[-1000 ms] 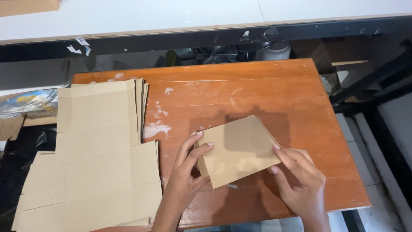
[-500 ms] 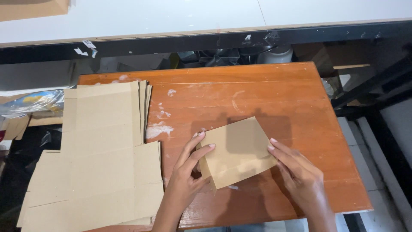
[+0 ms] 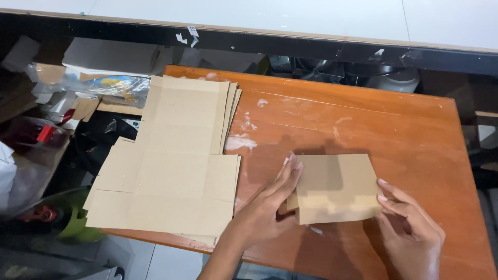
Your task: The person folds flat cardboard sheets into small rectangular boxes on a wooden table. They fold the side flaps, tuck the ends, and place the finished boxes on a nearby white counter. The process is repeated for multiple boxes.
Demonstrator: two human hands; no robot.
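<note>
Right now both hands are on a folded brown cardboard piece (image 3: 337,187) lying on the orange-brown wooden table (image 3: 394,129), which is streaked with white smears. The left hand (image 3: 270,205) lies flat and open against the piece's left edge, fingers stretched out along it and pressing rather than gripping. The right hand (image 3: 412,228) pinches the piece's lower right corner between thumb and fingertips, otherwise loosely curled. The piece sits well right of a stack of flat cardboard blanks (image 3: 171,161), which covers the table's left part and overhangs its near edge.

The work in hand looks like creasing or flattening this piece. To do it well, the left palm should hold the fold line firm against the table while the right hand keeps the corner squared, so the edges meet evenly and the crease does not wander. Pressure should run along the fold, not across it.

Left of the table, past the stack, lies clutter: plastic wrapping (image 3: 104,85) and scraps, too jumbled to tell apart.
</note>
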